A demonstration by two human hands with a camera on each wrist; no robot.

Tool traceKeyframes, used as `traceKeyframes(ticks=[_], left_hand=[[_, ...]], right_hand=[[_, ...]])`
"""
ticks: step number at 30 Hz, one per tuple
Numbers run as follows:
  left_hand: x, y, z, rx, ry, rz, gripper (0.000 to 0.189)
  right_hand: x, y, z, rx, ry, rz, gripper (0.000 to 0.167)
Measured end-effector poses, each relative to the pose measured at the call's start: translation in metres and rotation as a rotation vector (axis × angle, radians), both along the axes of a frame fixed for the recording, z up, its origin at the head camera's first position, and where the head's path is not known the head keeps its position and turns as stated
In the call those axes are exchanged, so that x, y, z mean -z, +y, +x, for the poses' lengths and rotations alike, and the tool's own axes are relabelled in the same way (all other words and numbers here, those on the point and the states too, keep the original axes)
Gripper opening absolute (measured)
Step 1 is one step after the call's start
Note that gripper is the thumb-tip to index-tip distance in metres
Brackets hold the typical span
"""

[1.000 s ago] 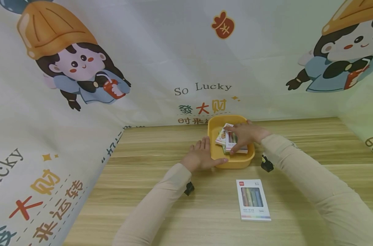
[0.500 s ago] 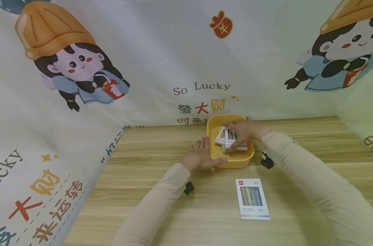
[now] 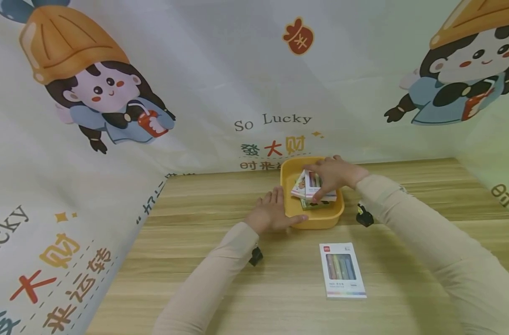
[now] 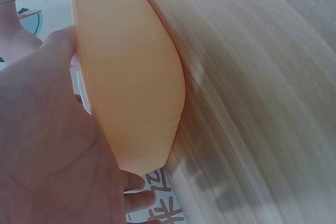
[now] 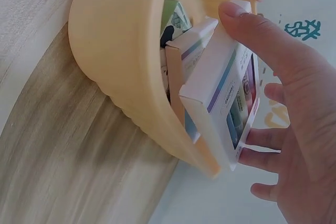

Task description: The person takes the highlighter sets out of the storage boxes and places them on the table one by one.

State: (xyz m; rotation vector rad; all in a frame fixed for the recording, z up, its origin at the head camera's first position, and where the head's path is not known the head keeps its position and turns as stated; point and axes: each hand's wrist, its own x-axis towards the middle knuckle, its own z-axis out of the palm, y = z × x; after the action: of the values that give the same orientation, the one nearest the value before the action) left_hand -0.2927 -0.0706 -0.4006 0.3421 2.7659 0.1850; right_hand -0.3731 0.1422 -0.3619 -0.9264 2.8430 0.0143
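Note:
My right hand [image 3: 337, 173] pinches a white crayon box [image 3: 321, 197] over the yellow plastic bin [image 3: 317, 224], thumb on the near edge and fingers toward the far end. In the right wrist view the crayon box [image 5: 216, 85] leans up at the bin's rim, coloured sticks showing through its window. Beneath it lie a white box with a cartoon figure [image 3: 298, 190] and a green patterned box [image 3: 305, 205]. My left hand [image 3: 272, 215] rests against the bin's left side, fingers straight and thumb over the near rim; the left wrist view shows it along the bin's wall [image 4: 131, 72].
Another white crayon box [image 3: 343, 284] lies flat on the wooden table [image 3: 204, 260], in front of the bin. A printed cloth [image 3: 212, 56] hangs behind the table and along both sides, close behind the bin.
My right hand and the crayon box have shifted slightly toward the far end of the bin, exposing more of the green box. My left hand keeps its place on the bin.

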Motion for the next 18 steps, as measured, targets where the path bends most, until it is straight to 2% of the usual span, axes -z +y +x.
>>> traceKeyframes(ticks=[8,18], left_hand=[[0.002,-0.001,-0.001,0.010,0.001,0.007,0.115],[0.001,0.001,-0.002,0.008,-0.011,-0.009,0.114]], right_hand=[[-0.007,0.000,0.005,-0.009,0.028,0.020,0.107],[-0.018,0.001,0.013,-0.013,0.018,0.020,0.107]])
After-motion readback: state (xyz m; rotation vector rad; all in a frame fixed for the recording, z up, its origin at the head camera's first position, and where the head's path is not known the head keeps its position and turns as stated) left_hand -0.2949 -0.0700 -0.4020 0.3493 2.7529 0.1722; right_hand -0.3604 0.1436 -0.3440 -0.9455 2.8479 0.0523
